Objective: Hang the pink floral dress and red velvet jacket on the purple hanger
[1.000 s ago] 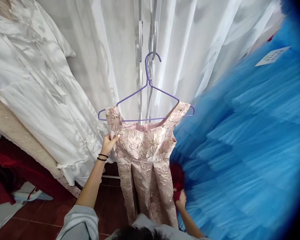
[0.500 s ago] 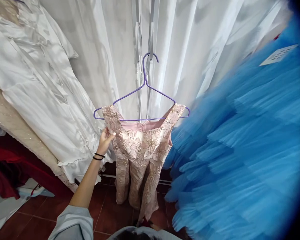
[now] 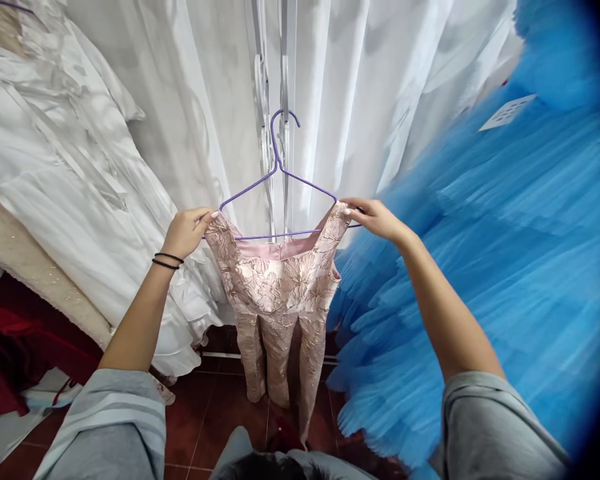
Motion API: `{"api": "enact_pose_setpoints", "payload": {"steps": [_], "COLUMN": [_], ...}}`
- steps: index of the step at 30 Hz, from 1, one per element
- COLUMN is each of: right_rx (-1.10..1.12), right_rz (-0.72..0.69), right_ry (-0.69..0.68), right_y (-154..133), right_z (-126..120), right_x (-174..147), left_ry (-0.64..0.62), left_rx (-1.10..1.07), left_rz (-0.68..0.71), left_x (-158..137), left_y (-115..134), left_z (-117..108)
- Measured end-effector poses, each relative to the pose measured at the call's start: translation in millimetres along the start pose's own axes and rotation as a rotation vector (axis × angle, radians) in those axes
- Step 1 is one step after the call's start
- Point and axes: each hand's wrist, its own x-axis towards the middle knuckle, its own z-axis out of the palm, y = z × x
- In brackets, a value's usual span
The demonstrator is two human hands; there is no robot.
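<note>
The pink dress (image 3: pixel 275 283) hangs front-on from a purple hanger (image 3: pixel 279 163), between and below the two hands, its gold flower pattern catching the light. Its straps sit over the sloping arms of the hanger, and its skirt drops in folds toward the tiled floor (image 3: pixel 220 420); whether the hem touches the tiles I cannot tell.

The left hand (image 3: pixel 186 230) is pinched on the top of one strap, thumb in front, with the body of the dress below and to its right. The right hand (image 3: pixel 375 217) is pinched on the top of the other strap, the dress below and to its left. Whether the fingers also grip the hanger is hidden. Two black bands (image 3: pixel 167 261) circle the left wrist.

Behind the hanger hangs a white curtain (image 3: pixel 325 87). A white dress (image 3: pixel 75 153) hangs on the left, and a layered blue dress (image 3: pixel 480 280) fills the right, bearing a white card (image 3: pixel 508 112).
</note>
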Motion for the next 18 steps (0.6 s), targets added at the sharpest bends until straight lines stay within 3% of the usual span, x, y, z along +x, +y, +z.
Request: {"api": "enact_pose_setpoints", "payload": {"steps": [2,6,9,11,14,16,18], "right_rx": [-0.025,-0.076,0.01,0.093,0.226,0.24,0.226], "right_rz": [0.031,0.093,0.171,0.246,0.334,0.356,0.382], "right_ry": [-0.082,-0.013,0.092,0.132,0.043,0.049,0.187], "right_y": [11.2,21.2,16.9,12.2,10.9,13.4,14.0], "right_z": [-5.3,-11.9,-11.8,-9.1,6.0,33.2,79.9], "right_x": [8.5,-13.1,-33.4,-39.2,-45.1,-60.8,-95.6], "left_ry": [0.021,0.08,0.152,0.2,0.185,0.082,-0.089], "left_rx": [0.012,-0.152,-0.35,-0.442,-0.495,-0.475,-0.482], "left_rz": [-0.023,-0.126,-0.29,-0.416,-0.537,-0.522,-0.473], "left_x": [-6.2,-29.3,-52.4,-69.2,-97.6,-122.8,-156.7], "left_y": [-9.9,-36.2,-54.5,-61.5,-55.4,-36.8,-8.2], "left_z": [-3.8,-8.3,4.4,20.8,55.5,86.0,120.5]}}
